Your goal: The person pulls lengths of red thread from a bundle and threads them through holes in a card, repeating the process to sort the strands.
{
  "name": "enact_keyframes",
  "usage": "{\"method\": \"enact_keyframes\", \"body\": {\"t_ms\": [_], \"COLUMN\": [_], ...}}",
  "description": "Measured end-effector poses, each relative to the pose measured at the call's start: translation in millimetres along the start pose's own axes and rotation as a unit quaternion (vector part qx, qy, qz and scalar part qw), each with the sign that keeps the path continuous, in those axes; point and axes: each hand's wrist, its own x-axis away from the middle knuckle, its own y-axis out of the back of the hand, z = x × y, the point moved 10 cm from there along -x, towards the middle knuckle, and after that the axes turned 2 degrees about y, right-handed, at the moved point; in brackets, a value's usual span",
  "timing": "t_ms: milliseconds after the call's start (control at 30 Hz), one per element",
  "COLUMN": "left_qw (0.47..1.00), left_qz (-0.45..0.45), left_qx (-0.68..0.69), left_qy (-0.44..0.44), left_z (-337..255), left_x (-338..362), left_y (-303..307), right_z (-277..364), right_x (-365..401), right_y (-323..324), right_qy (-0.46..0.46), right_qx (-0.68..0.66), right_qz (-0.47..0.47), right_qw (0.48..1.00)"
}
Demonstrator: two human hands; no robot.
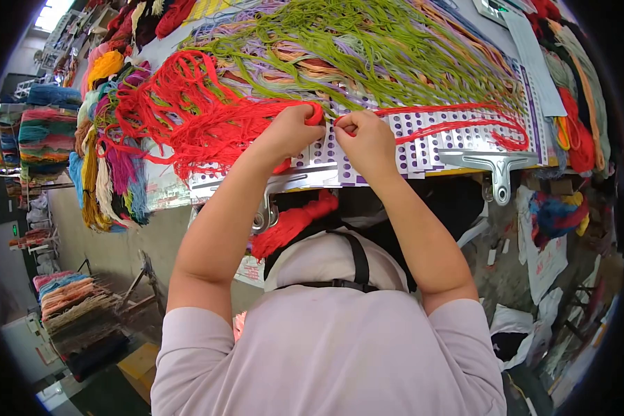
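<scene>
My left hand point(292, 133) is closed around a bundle of red thread point(187, 114), which spreads in loose loops to the left over the table. Close beside it, my right hand point(364, 139) pinches red strands between thumb and fingers. More red strands point(457, 116) trail away to the right from that hand. Under both hands lie white cards with rows of purple dots point(419, 149). Olive green threads point(367, 45), mixed with lilac and peach ones, cover the cards beyond my hands.
Large metal clips point(496, 166) grip the table's near edge. Coloured skeins point(107, 145) hang off the left side, and others point(579, 125) hang at the right. A red bundle point(291, 225) sits below the edge near my lap. Racks of yarn point(45, 139) stand at far left.
</scene>
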Motion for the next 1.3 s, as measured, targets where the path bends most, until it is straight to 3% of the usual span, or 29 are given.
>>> {"method": "enact_keyframes", "body": {"t_ms": [33, 267, 467, 567, 633, 733, 833, 867, 967, 1167, 1300], "left_qw": [0.997, 0.987, 0.995, 0.999, 0.999, 0.99, 0.938, 0.917, 0.882, 0.869, 0.801], "left_qz": [0.019, 0.084, 0.056, 0.033, -0.029, -0.071, -0.115, -0.109, -0.087, -0.058, 0.05], "left_qx": [0.052, 0.113, 0.062, 0.009, -0.017, 0.12, 0.325, 0.383, 0.463, 0.491, 0.596], "left_qy": [0.055, 0.072, 0.058, 0.017, -0.04, 0.012, -0.041, -0.007, 0.017, 0.007, -0.032], "left_z": [5.7, 12.8, 18.9, 16.8, 11.2, 25.4, 46.8, 57.1, 64.4, 53.9, 44.7], "left_x": [3.5, -6.2, -14.7, -14.1, -9.7, 1.1, 6.1, 6.3, 9.9, 12.4, 8.2], "left_y": [-2.5, -7.6, -7.9, 0.3, 24.9, 70.9, 107.4, 109.3, 96.8, 78.4, 58.9], "right_z": [0.5, 15.8, 13.6, 17.4, 26.9, 37.3, 42.8, 42.9, 41.0, 40.4, 41.5], "right_x": [0.4, 7.9, 8.8, 10.7, 14.8, 18.9, 21.0, 20.1, 18.8, 18.3, 18.3], "right_y": [-1.4, -0.5, 2.3, 4.8, 4.9, 6.0, 5.6, 4.4, 3.0, 4.2, 4.7], "right_qy": [0.003, 0.075, 0.069, 0.071, 0.095, 0.146, 0.168, 0.165, 0.162, 0.158, 0.162], "right_qx": [0.004, 0.003, -0.013, -0.011, 0.025, 0.067, 0.076, 0.08, 0.083, 0.076, 0.078], "right_qz": [0.002, 0.018, 0.0, -0.007, -0.005, -0.025, -0.04, -0.037, -0.038, -0.042, -0.039], "right_qw": [1.0, 0.997, 0.998, 0.997, 0.995, 0.987, 0.982, 0.982, 0.983, 0.984, 0.983]}}
